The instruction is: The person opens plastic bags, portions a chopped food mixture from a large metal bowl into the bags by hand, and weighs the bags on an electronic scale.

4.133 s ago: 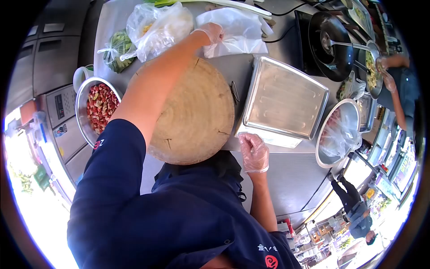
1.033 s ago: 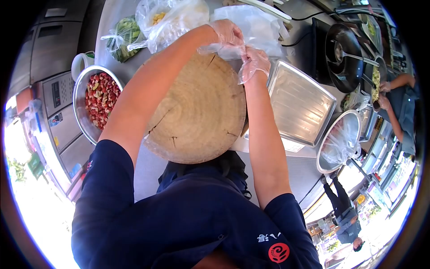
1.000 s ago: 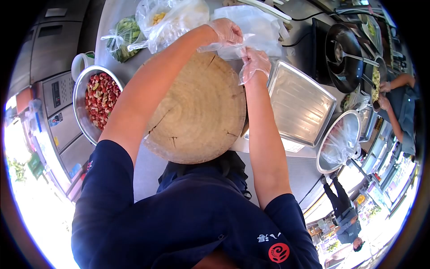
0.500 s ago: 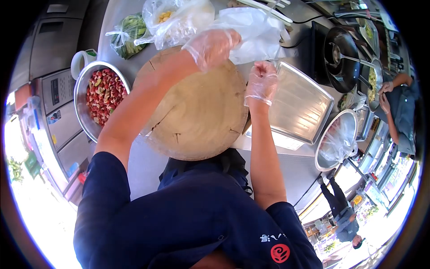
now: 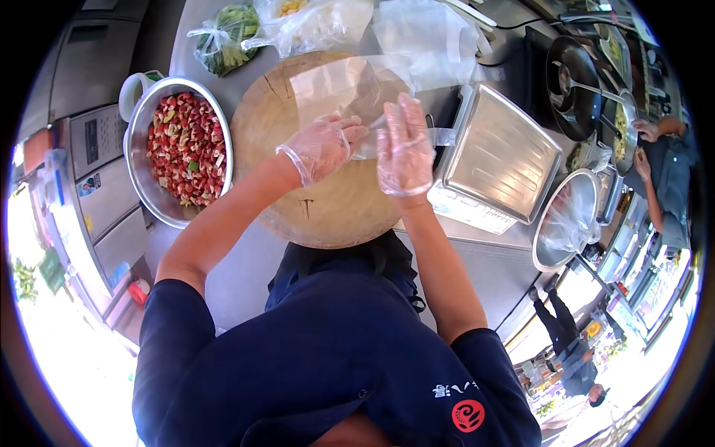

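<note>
A clear plastic bag [image 5: 324,88] spreads over the round wooden chopping block [image 5: 328,212]. My left hand [image 5: 324,147], in a thin clear glove, pinches the bag's near edge with its fingers bent together. My right hand [image 5: 406,156], gloved likewise, grips the same bag farther right, its fingers pointing away from me and close together. A narrow end of the bag sticks out past the right hand. The right thumb's hold is partly hidden. Left of the block stands a steel bowl [image 5: 134,160] full of chopped red pieces [image 5: 190,145].
Behind the block lie a bag of greens [image 5: 227,37], a bag of pale food [image 5: 316,30] and a stack of plastic bags [image 5: 424,45]. On the right are a metal tray [image 5: 506,149], a bowl [image 5: 547,261] and a wok [image 5: 570,89]. A co-worker's hands [image 5: 644,145] work nearby.
Both hands have come back from the bag stack to above the block, now with a clear bag between them. The view has shifted slightly, and the steel bowl shows more fully.
</note>
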Motion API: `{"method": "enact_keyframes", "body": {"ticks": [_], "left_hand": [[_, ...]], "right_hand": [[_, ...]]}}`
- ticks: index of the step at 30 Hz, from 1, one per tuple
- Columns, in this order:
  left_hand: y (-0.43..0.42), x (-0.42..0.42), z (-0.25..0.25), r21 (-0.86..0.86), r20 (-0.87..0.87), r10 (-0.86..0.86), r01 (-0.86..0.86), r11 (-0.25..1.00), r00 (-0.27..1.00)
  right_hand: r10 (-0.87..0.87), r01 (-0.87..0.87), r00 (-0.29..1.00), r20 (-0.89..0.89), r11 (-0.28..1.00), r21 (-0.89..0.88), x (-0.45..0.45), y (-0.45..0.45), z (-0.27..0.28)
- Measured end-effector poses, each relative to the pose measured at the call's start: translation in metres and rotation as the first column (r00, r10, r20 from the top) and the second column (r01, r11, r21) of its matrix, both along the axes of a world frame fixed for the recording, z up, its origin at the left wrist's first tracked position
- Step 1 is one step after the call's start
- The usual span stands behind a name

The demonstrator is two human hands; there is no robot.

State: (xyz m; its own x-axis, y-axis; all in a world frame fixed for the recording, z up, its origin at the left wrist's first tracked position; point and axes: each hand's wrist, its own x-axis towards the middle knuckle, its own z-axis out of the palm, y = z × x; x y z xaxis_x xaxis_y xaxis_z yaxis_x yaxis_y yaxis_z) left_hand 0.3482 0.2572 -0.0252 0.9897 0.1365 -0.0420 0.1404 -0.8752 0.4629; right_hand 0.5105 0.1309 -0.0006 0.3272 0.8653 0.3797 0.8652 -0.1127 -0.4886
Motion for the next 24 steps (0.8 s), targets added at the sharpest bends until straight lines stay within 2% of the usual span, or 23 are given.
{"method": "enact_keyframes", "body": {"ticks": [2, 3, 5, 6, 8, 9, 11, 12, 13, 15, 17, 19, 20, 22, 24], "left_hand": [[-0.008, -0.006, -0.001, -0.167, -0.038, 0.132, -0.136, 0.976, 0.991], [-0.008, -0.009, 0.000, -0.165, -0.040, 0.129, -0.133, 0.977, 0.991], [-0.011, -0.017, 0.001, 0.009, -0.017, 0.001, -0.001, 1.000, 1.000], [-0.013, -0.018, 0.003, 0.011, -0.018, -0.003, 0.003, 1.000, 1.000], [-0.018, -0.021, 0.007, -0.128, -0.055, 0.263, -0.268, 0.955, 0.963], [-0.015, -0.024, 0.009, -0.129, -0.064, 0.260, -0.266, 0.955, 0.964], [-0.004, -0.029, 0.013, -0.082, -0.045, 0.149, -0.152, 0.985, 0.988], [-0.004, -0.030, 0.016, -0.084, -0.043, 0.140, -0.144, 0.986, 0.989], [-0.007, -0.030, 0.019, -0.094, -0.032, 0.150, -0.152, 0.984, 0.988], [-0.006, -0.027, 0.020, -0.093, -0.004, 0.162, -0.162, 0.982, 0.987], [-0.010, -0.034, 0.020, -0.130, -0.051, 0.186, -0.191, 0.973, 0.981], [-0.007, -0.027, 0.032, -0.140, -0.116, 0.200, -0.216, 0.966, 0.973], [-0.008, -0.023, 0.036, -0.151, -0.175, 0.222, -0.249, 0.957, 0.959], [-0.007, -0.021, 0.033, -0.118, -0.125, 0.259, -0.273, 0.955, 0.958], [-0.007, -0.015, 0.029, -0.096, -0.057, 0.294, -0.298, 0.950, 0.954]], "right_hand": [[-0.043, 0.027, 0.998, -0.043, 0.946, -0.322, -0.014, -0.004, -0.027], [-0.046, 0.029, 0.998, -0.045, 0.947, -0.319, -0.017, -0.004, -0.033], [0.017, 0.009, 0.999, 0.049, 0.876, -0.482, -0.023, -0.009, -0.046], [0.013, 0.012, 0.999, 0.048, 0.878, -0.479, -0.020, -0.003, -0.048], [0.049, 0.014, 0.992, 0.113, 0.865, -0.502, -0.008, 0.018, -0.049], [0.046, 0.013, 0.993, 0.104, 0.863, -0.505, -0.001, 0.033, -0.053], [-0.023, 0.059, 0.995, 0.095, 0.912, -0.406, 0.011, 0.058, -0.056], [-0.017, 0.068, 0.994, 0.111, 0.877, -0.475, 0.005, 0.051, -0.047], [-0.018, 0.073, 0.993, 0.119, 0.874, -0.480, -0.005, 0.030, -0.042], [0.094, -0.036, 0.993, 0.065, 0.797, -0.603, -0.027, -0.016, -0.043], [0.098, -0.084, 0.995, -0.010, 0.785, -0.614, -0.028, -0.023, -0.045], [0.039, 0.042, 0.990, 0.132, 0.828, -0.559, -0.012, 0.008, -0.042], [0.041, 0.039, 0.991, 0.129, 0.827, -0.561, -0.007, 0.019, -0.042], [-0.059, 0.113, 0.991, 0.121, 0.854, -0.508, -0.002, 0.040, -0.040], [-0.011, 0.057, 0.996, 0.093, 0.858, -0.511, -0.031, 0.000, -0.041]]}}
